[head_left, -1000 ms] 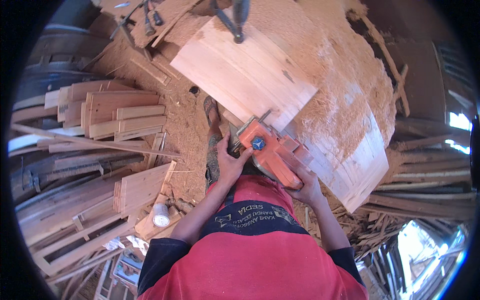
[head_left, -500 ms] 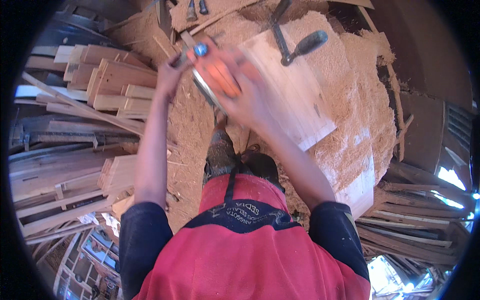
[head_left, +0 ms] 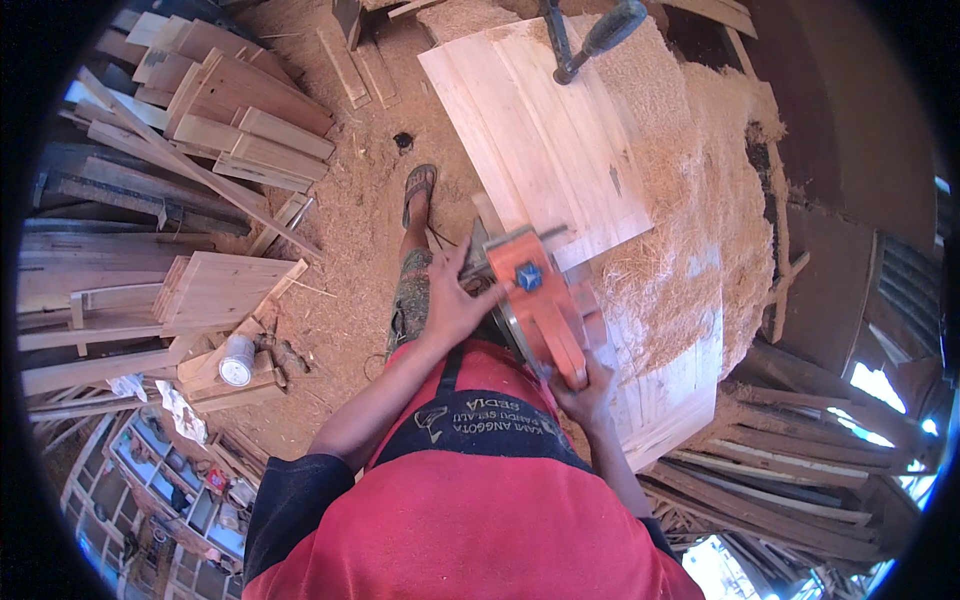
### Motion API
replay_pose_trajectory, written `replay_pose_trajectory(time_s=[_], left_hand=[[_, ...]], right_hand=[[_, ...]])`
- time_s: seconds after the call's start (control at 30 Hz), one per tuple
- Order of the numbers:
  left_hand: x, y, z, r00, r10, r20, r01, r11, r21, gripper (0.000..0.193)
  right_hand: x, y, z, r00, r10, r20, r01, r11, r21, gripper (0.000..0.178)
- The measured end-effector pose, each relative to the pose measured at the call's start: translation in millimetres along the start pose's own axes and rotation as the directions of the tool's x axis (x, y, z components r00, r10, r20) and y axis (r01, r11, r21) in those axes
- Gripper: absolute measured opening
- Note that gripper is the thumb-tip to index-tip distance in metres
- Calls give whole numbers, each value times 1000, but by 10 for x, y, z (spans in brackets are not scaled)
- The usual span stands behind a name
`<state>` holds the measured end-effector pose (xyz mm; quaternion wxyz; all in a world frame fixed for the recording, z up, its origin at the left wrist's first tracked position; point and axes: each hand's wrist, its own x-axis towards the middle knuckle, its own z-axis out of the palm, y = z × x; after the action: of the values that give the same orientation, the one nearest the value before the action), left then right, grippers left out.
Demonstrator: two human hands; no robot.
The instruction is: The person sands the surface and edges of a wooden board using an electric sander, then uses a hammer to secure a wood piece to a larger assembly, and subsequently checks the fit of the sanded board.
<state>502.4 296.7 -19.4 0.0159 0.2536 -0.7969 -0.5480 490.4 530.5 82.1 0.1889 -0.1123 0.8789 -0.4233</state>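
An orange electric planer with a blue front knob is at the near end of a pale wooden panel. My right hand is wrapped round its rear handle. At the planer's front left, my left hand grips the metal side guide, thumb toward the orange body. A dark-handled clamp stands on the panel's far part. The planer's underside is hidden, so I cannot tell whether it touches the wood.
Shavings are heaped right of the panel, over another pale board. Cut boards are stacked at the left, near a white can. My sandalled foot stands on the shavings-strewn floor. Long planks lie at the lower right.
Both hands have drawn the planer back toward my body and to the right, from beside the panel's far part to its near end. The view has shifted too.
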Motion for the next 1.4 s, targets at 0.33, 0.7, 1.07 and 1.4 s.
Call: replay_pose_trajectory(time_s=[0.33, 0.7, 1.07, 1.4], left_hand=[[1530, 0, -811, 1000, -17, -23, 11, 974, -226, 83], [3343, -380, -1812, 999, -5, -51, -3, 987, -160, 74], [3, 92, -65, 996, -83, 14, 84, 996, -15, 93], [1679, -358, -791, 997, -42, -72, 31, 990, -139, 82]], right_hand=[[1410, -568, 516, 978, -207, 24, 208, 965, -158, 50], [3153, -1518, 1245, 972, -235, -1, 234, 971, -53, 33], [-9, -1, -3, 1000, -9, 13, 10, 994, -108, 28], [1551, -800, 592, 996, -57, 68, 64, 993, -102, 33]])
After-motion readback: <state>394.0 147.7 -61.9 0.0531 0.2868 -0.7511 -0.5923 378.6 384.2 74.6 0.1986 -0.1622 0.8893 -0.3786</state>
